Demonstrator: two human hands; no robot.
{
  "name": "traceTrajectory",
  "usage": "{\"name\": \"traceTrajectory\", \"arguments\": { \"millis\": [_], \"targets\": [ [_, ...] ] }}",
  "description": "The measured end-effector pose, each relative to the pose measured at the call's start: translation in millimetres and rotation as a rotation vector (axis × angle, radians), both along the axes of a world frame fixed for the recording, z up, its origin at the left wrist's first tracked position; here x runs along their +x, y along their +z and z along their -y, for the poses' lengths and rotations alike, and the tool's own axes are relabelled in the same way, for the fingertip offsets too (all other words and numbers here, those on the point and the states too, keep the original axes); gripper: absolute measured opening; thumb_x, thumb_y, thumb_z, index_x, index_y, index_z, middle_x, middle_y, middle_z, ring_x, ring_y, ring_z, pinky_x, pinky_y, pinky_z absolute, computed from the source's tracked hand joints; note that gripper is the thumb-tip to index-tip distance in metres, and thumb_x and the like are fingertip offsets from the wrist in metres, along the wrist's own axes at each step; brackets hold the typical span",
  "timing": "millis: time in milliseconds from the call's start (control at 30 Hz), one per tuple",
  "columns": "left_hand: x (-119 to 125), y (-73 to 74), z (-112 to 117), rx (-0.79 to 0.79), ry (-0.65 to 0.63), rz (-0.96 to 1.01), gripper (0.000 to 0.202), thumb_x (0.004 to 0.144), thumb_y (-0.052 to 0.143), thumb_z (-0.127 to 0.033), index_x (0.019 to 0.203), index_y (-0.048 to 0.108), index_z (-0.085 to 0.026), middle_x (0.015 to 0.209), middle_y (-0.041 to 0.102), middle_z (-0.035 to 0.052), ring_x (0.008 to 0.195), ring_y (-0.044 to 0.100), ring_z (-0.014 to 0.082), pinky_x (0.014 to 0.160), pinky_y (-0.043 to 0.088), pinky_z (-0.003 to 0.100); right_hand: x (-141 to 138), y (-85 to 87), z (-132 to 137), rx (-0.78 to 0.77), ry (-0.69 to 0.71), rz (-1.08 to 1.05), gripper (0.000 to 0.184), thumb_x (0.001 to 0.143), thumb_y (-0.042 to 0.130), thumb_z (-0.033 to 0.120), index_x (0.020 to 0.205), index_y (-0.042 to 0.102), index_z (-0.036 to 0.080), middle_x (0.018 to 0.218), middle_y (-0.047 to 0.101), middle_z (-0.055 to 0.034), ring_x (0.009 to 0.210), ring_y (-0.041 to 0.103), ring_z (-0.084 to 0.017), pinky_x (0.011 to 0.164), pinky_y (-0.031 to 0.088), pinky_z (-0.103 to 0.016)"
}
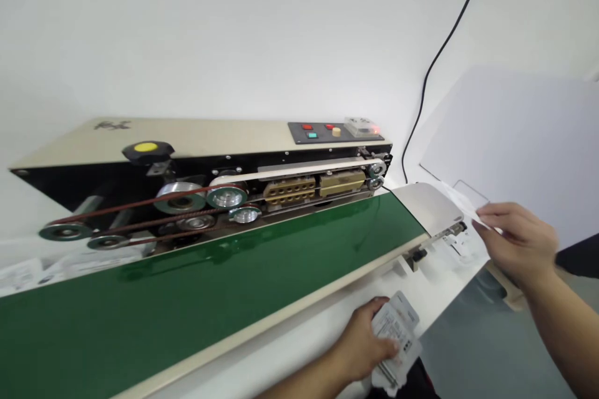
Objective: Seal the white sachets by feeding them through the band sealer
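Note:
In front of the conveyor's near edge, my left hand [362,343] is closed around a few flat, pale packets [397,330] with dark print. They overlap and stick out past my thumb to the right. What is inside them I cannot make out. Off the right end of the conveyor, my right hand [521,240] pinches a thin white sheet [461,202], perhaps paper or a bag, between thumb and fingers. Above the green belt [243,287] is a band sealing machine [210,137] with pulleys, red-brown belts and brass blocks.
A metal end plate [428,206] finishes the conveyor at the right. Buttons and a knob sit on the control panel [327,133]. A black cable [440,56] runs down the wall. Clear bags [56,268] lie behind the belt at left. The white table [435,287] ends at right.

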State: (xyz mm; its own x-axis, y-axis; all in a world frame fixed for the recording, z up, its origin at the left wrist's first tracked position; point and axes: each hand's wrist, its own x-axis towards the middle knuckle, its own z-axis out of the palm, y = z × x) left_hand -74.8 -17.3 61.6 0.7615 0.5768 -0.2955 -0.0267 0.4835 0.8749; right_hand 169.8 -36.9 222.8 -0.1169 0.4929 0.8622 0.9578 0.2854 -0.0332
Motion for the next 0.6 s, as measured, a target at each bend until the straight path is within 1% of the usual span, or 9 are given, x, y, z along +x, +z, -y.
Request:
{"name": "traceTrajectory", "arguments": {
  "millis": [100,200,333,433,600],
  "targets": [
    [1.0,-3.3,0.4,-0.013,0.01,0.04,0.048,0.047,0.059,-0.006,0.095,0.056,-0.012,0.071,0.063,-0.0029,0.061,0.053,0.011,0.055,0.044,0.021,10.4,2.2,-51.2,-0.001,0.065,0.172,0.012,0.071,0.061,0.009,0.068,0.059,0.021,0.078,0.067,-0.004,0.063,0.062,-0.015,0.04,0.042,-0.021],
    [1.0,-6.4,0.6,-0.003,0.006,0.042,0.049,0.045,0.06,-0.004,0.094,0.057,-0.011,0.071,0.063,-0.0031,0.061,0.053,0.0107,0.054,0.043,0.02,16.1,-4.0,-85.7,-0.058,0.097,0.298,0.014,0.071,0.052,0.009,0.064,0.058,0.02,0.077,0.068,-0.0047,0.061,0.063,-0.014,0.043,0.046,-0.021],
    [-0.3,-8.3,-1.3,0.03,-0.014,0.012,0.052,0.045,0.063,-0.004,0.096,0.059,-0.011,0.071,0.063,-0.003,0.063,0.054,0.0116,0.056,0.044,0.021,18.9,-14.4,-106.3,-0.148,0.086,0.359,0.016,0.07,0.048,0.009,0.06,0.056,0.02,0.079,0.069,-0.0041,0.06,0.063,-0.013,0.044,0.045,-0.021],
    [-1.0,-8.5,-3.5,0.027,-0.024,0.004,0.053,0.045,0.063,-0.004,0.098,0.059,-0.011,0.072,0.064,-0.0031,0.063,0.055,0.0118,0.056,0.044,0.02,19.1,-19.1,-115.8,-0.206,0.137,0.356,0.016,0.07,0.048,0.009,0.061,0.055,0.021,0.081,0.068,-0.0047,0.064,0.064,-0.014,0.046,0.046,-0.021],
    [0.5,-12.9,-4.9,0.053,-0.037,-0.003,0.056,0.045,0.065,-0.005,0.1,0.061,-0.013,0.075,0.065,-0.0024,0.067,0.057,0.0135,0.058,0.044,0.021,18.9,-23.8,-129.7,-0.244,0.204,0.369,0.017,0.07,0.047,0.008,0.061,0.055,0.021,0.08,0.069,-0.0045,0.065,0.065,-0.014,0.05,0.049,-0.022]
  ]
}}
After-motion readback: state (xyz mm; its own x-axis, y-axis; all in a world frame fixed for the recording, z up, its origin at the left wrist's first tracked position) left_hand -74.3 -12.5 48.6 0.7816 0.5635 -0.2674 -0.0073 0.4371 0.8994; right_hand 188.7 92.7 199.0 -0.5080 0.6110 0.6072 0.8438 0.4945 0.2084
